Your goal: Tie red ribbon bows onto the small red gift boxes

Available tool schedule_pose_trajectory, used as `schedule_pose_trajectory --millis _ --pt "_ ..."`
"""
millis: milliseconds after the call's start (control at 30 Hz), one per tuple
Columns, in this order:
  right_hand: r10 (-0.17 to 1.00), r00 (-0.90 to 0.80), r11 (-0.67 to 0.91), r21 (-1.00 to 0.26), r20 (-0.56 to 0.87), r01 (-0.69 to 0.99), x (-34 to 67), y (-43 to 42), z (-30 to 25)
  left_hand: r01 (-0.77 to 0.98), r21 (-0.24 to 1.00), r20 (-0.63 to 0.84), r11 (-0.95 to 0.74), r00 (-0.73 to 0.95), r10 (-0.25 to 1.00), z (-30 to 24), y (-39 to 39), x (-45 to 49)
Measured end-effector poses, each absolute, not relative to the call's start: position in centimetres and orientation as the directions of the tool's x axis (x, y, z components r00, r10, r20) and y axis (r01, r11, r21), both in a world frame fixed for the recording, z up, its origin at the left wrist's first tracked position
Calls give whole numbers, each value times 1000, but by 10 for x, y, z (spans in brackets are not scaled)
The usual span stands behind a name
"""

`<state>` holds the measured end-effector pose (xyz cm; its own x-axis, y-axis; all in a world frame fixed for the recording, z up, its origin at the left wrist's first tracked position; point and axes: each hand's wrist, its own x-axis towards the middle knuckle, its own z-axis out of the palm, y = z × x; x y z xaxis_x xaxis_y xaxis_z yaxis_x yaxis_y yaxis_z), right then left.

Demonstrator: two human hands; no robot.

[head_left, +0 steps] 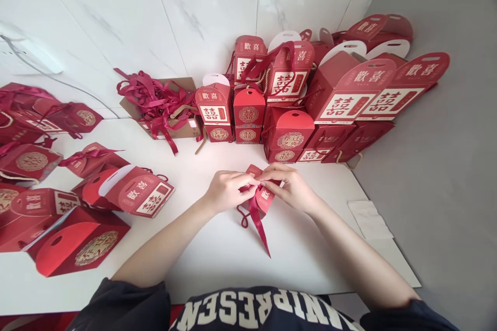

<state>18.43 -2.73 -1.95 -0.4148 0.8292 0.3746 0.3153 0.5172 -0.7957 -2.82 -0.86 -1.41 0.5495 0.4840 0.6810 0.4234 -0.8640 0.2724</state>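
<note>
A small red gift box [265, 208] with white characters stands on the white table in front of me, partly covered by both hands. A dark red ribbon [256, 215] is at its top, one end trailing down toward me. My left hand [232, 189] pinches the ribbon from the left, fingers closed. From the right, my right hand [288, 184] pinches it too, thumb and fingertips meeting close to the left ones. The exact spot where the ribbon is gripped is hidden by the fingers. A twisted red cord loop [244, 219] hangs at the box's left side.
A cardboard box [182, 133] heaped with loose ribbons [155, 95] stands by the tiled wall. Stacked red gift boxes [289, 134] line the back right. More gift boxes [89, 243] crowd the left. White paper [369, 220] lies at the right edge near the grey wall.
</note>
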Motion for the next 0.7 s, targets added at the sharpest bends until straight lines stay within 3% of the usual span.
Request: schedule_pose_trajectory --millis 233,333,433,567,633,700 --pt "824 -438 512 -803 359 305 186 -30 -16 378 234 767 -896 495 409 -29 -14 -30" --pt "803 -419 571 -749 424 337 181 -40 -15 390 215 784 -896 479 396 -28 -22 -35" --pt "747 -411 663 -631 523 402 175 -53 -12 392 202 788 -897 480 387 -26 -31 -40" --pt "595 -484 784 -331 641 525 175 -67 -1 377 221 768 -899 501 399 -20 -45 -44" --pt "625 -480 765 -359 616 535 177 -69 7 358 224 771 -906 503 389 -17 -50 -44" --pt "693 -504 721 -492 515 488 180 -70 11 352 216 776 -911 504 379 -15 -55 -44"
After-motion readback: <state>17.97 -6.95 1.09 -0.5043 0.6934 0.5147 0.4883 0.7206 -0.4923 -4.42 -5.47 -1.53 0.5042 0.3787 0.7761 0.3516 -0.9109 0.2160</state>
